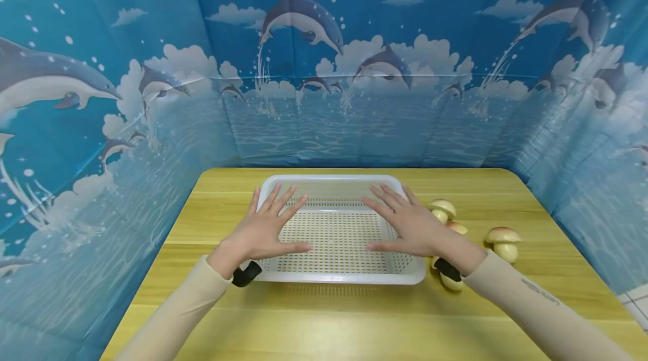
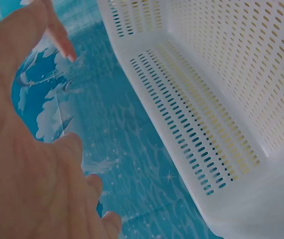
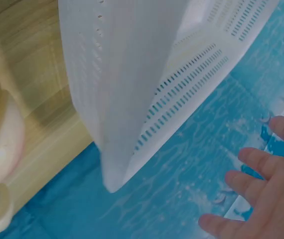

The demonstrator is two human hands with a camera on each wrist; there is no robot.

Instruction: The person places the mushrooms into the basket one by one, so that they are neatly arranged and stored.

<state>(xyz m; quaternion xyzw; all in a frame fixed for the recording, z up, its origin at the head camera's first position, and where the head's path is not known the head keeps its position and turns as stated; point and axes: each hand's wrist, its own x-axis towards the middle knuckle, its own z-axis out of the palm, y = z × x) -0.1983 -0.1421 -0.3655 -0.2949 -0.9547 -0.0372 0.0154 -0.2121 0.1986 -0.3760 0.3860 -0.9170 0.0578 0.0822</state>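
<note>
Inspection of the worktop [image 1: 354, 316] found a white perforated basket [image 1: 339, 279] standing level at its middle, long side toward the person. Both hands were held over it, palms down, fingers straight and spread. The left hand [image 1: 265, 231] lay over the basket's 9 o'clock side, the right hand [image 1: 410, 226] over its 3 o'clock side. Neither hand gripped anything; whether the palms touched the rim could not be told from the head view, and the wrist views showed the fingers [image 2: 57, 30] clear of the plastic with the dolphin backdrop [image 1: 324, 68] behind them.

The basket held nothing visible. Its floor and walls were slotted throughout, with a plain solid rim. Judged as thin moulded plastic, it should be light and fairly stiff, with some flex in the long walls, and smooth enough to slip under flat palms. The short end rims at 9 and 3 o'clock appeared the soundest places to take hold, fingers hooked under the lip.

Four toy mushrooms lay on the worktop at the basket's 3 o'clock side: one [image 1: 442, 209] just beside the far corner, one [image 1: 458, 228] partly behind the right wrist, one [image 1: 503, 243] further out, and one [image 1: 450, 282] near the front corner, partly hidden by the sleeve.
</note>
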